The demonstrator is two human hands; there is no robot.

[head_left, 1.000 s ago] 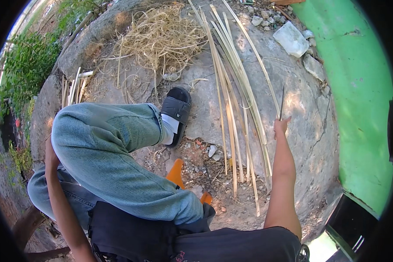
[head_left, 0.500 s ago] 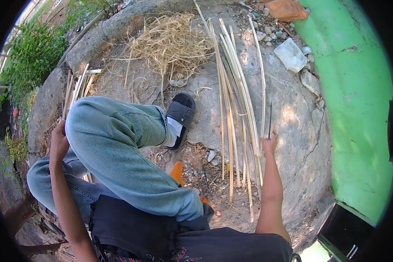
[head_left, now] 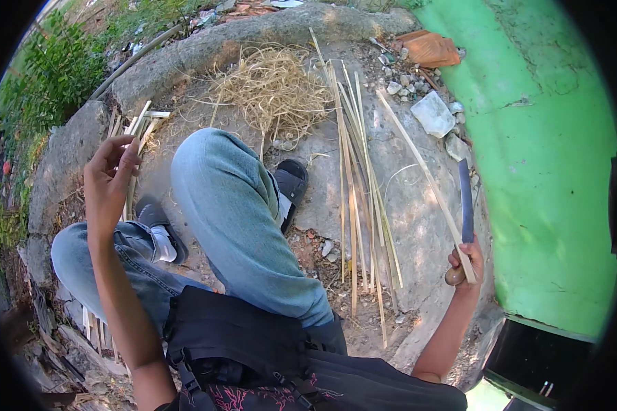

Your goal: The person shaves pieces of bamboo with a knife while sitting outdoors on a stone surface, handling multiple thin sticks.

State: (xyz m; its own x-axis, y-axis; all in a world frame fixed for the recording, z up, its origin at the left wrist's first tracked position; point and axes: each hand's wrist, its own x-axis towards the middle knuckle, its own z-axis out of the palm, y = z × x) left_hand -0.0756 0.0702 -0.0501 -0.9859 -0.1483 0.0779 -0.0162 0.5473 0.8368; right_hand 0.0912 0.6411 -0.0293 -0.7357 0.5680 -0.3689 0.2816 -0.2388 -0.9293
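Note:
My right hand (head_left: 476,259) is closed round the wooden handle of a knife (head_left: 466,202). Its dark blade points away from me. The same hand holds a long pale bamboo strip (head_left: 426,175), which slants far and left beside the blade. At the left my left hand (head_left: 108,185) is raised, its fingers loosely bent and the thumb apart, with nothing seen in it. Beyond that hand are several split strips (head_left: 138,122), partly hidden by it. More long strips (head_left: 355,171) lie side by side on the ground between my legs and my right hand.
A tangled heap of pale shavings (head_left: 274,89) lies ahead on the concrete. A white stone block (head_left: 433,115) and rubble (head_left: 401,85) sit near the green wall (head_left: 528,185) on the right. My sandalled feet (head_left: 293,185) rest on the ground; plants (head_left: 55,89) grow at the far left.
My right hand has moved right with the knife and now holds a strip lifted from beside the others. My left hand has risen from beside my knee. My raised knee has shifted right.

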